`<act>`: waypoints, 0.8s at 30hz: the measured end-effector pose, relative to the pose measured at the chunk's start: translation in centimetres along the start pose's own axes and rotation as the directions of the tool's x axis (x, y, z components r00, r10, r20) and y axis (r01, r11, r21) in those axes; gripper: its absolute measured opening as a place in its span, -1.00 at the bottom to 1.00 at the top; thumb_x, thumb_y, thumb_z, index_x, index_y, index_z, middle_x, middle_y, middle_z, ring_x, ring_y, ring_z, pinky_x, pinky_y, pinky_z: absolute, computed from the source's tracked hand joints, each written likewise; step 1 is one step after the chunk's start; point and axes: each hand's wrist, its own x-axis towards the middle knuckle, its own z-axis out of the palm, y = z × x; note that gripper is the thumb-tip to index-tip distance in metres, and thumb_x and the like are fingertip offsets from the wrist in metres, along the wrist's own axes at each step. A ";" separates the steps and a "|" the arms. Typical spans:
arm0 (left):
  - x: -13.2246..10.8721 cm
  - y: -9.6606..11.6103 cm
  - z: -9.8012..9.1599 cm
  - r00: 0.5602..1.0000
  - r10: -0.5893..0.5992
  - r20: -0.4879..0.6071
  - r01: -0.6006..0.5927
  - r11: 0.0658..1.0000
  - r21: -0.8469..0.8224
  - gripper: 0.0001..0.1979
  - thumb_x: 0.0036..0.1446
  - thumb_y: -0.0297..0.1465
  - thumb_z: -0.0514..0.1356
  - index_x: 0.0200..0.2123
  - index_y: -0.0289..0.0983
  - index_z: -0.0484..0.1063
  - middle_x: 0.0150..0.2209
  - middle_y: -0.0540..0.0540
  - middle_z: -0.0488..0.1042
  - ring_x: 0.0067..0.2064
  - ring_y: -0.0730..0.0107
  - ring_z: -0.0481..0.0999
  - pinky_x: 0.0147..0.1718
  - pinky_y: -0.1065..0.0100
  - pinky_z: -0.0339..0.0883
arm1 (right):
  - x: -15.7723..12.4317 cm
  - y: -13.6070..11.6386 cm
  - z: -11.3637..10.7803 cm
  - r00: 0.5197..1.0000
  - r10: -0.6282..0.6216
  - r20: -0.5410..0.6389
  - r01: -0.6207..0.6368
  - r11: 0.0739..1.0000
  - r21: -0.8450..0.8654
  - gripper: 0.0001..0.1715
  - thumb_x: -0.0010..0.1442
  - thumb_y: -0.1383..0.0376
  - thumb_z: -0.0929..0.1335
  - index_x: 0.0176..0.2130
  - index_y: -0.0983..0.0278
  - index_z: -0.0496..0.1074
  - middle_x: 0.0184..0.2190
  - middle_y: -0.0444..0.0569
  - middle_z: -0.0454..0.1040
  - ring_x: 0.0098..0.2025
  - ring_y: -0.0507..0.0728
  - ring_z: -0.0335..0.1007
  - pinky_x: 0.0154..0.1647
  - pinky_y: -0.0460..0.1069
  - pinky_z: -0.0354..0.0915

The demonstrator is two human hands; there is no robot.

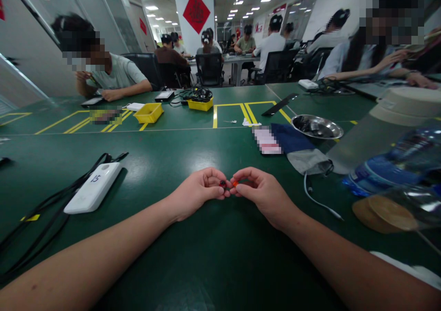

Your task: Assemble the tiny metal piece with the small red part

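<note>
Both hands meet over the green table (165, 265), their fingertips almost touching. My left hand (203, 186) pinches a small dark red and black piece (223, 183) between thumb and fingers. A small orange piece (235, 183) is held in the fingertips of my right hand (257, 189). The two pieces are close side by side with a narrow gap between them. Their exact shapes are too small to tell.
On the left lies a white power bank (93, 189) with black cables. Toward the right are a phone (267, 141), a blue and grey pouch (299, 148), a metal bowl (317, 126) and bottles (389, 164). Yellow trays (149, 113) stand farther back; people sit beyond.
</note>
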 end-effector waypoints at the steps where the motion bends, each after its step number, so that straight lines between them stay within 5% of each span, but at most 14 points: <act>1: -0.1 0.0 0.1 1.000 0.016 0.001 -0.016 1.000 0.024 -0.76 0.04 -0.56 0.30 -0.20 -0.32 0.37 -0.17 -0.15 0.56 -0.19 0.40 0.57 -0.15 0.37 0.39 | 0.0 0.0 0.0 1.000 0.000 -0.001 0.000 1.000 -0.011 -0.74 0.05 0.34 0.45 -0.20 0.27 0.45 -0.27 -0.05 0.56 -0.27 0.11 0.57 -0.13 0.06 0.42; 24: -0.1 -0.1 0.1 0.966 0.258 -0.017 -0.210 0.820 0.532 -0.87 0.03 -0.50 0.23 -0.29 -0.27 0.39 -0.34 -0.02 0.41 -0.41 0.48 0.35 -0.39 0.39 0.23 | 0.2 0.5 -0.1 0.999 -0.026 0.038 0.031 0.991 -0.128 -0.74 0.07 0.35 0.42 -0.17 0.23 0.45 -0.30 -0.08 0.56 -0.25 0.11 0.52 -0.18 0.03 0.36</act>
